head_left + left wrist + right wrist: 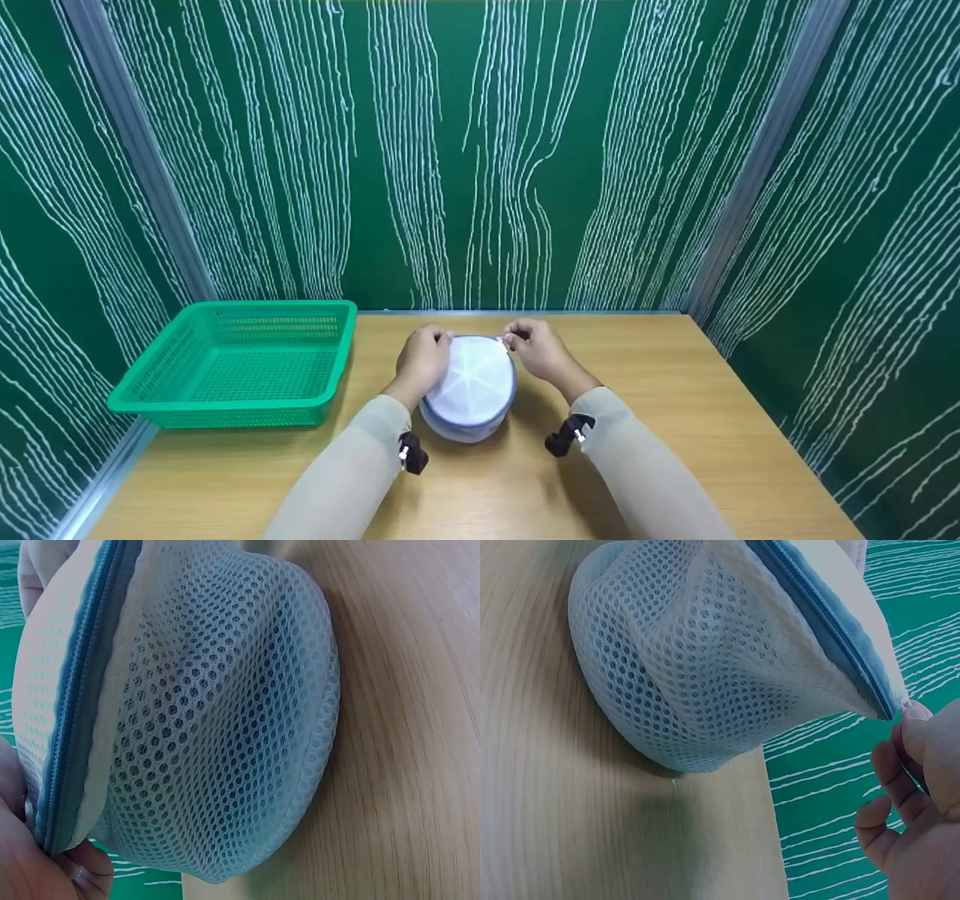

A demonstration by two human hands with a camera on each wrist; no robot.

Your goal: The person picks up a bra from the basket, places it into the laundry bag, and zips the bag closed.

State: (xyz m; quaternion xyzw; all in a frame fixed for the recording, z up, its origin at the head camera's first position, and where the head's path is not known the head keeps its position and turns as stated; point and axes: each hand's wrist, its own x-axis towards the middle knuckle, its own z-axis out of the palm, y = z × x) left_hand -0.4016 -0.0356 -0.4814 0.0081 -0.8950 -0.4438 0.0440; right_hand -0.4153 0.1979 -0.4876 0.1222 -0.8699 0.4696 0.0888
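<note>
A round white mesh laundry bag (pixel 471 382) with a blue-grey zipper (pixel 73 701) round its top edge stands on the table. My left hand (pixel 425 358) grips the zipped rim at the far left of the bag, thumb and fingers on either side of it in the left wrist view. At the far right of the rim, my right hand (pixel 541 351) pinches a small white tab at the zipper's edge between thumb and index finger. Its other fingers are loosely curled in the right wrist view. The zipper looks closed along the stretches that show, and the lid lies across the top.
To the left, a green plastic basket (pixel 330 403) with perforated walls sits on the wooden table (pixel 660 450). Green panels with white wavy lines (pixel 465 150) enclose the table at the back and sides, joined by grey metal posts (pixel 757 165).
</note>
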